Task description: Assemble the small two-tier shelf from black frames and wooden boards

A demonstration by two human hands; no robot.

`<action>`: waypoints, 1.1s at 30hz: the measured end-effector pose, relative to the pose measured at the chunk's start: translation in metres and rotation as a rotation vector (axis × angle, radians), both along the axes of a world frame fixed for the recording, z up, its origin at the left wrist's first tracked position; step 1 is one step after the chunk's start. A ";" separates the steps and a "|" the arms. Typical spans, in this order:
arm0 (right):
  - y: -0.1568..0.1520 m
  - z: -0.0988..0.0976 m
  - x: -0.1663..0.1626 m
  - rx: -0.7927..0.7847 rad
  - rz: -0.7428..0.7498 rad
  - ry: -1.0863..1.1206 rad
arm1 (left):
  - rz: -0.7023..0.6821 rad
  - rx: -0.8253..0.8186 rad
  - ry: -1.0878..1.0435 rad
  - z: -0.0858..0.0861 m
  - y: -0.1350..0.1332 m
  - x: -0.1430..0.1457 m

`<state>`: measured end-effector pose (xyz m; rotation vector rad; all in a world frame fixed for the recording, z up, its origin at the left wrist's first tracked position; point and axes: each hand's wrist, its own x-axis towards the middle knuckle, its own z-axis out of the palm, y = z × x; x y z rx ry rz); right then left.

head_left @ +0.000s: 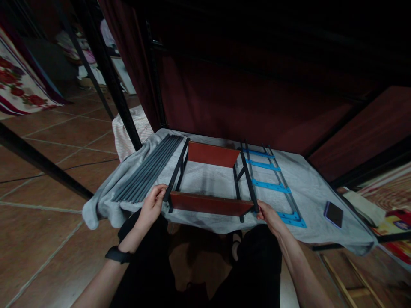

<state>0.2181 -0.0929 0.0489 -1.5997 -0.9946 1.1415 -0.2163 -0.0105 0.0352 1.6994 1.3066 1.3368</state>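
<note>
A small rack (212, 179) with a black metal frame and two red-brown boards lies on a grey cloth (308, 188) spread over a low surface. My left hand (152, 205) is closed round the frame's near left corner. My right hand (268, 214) grips the near right corner of the same frame. A bundle of grey metal bars (147, 173) lies to the left of the rack. On its right lies a black side frame with blue cross strips (272, 186).
A dark phone (334, 214) rests on the cloth at the right. Black slanted poles (109, 77) and a dark red curtain (224, 98) stand behind. Tiled floor (48, 214) spreads to the left, and patterned fabric (19, 85) lies at far left.
</note>
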 end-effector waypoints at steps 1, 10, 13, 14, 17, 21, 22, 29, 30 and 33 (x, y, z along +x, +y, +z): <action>0.000 0.000 0.000 -0.002 0.000 -0.018 | -0.003 -0.002 0.021 0.000 -0.001 -0.001; 0.001 -0.012 0.007 0.078 -0.090 -0.338 | -0.025 -0.245 -0.160 0.014 0.006 0.000; 0.003 -0.011 0.007 0.034 -0.064 -0.272 | -0.049 -0.183 -0.158 0.012 0.009 0.000; 0.004 -0.009 0.007 0.019 -0.048 -0.247 | -0.047 -0.144 -0.134 0.010 0.009 -0.001; 0.005 -0.003 0.007 -0.016 0.008 -0.186 | -0.017 -0.053 -0.057 0.003 0.007 -0.003; 0.005 0.005 0.006 -0.031 0.061 -0.112 | 0.028 0.034 0.069 -0.003 0.002 -0.003; 0.005 0.006 0.006 -0.031 0.068 -0.101 | 0.029 0.052 0.099 -0.003 0.000 -0.002; 0.003 -0.006 0.008 0.037 -0.043 -0.289 | 0.039 -0.035 0.064 0.005 -0.002 -0.001; 0.002 -0.009 0.009 0.060 -0.062 -0.321 | 0.034 -0.063 0.032 0.007 -0.001 -0.001; 0.002 -0.014 0.010 0.073 -0.071 -0.344 | 0.017 -0.132 -0.099 0.011 0.002 0.002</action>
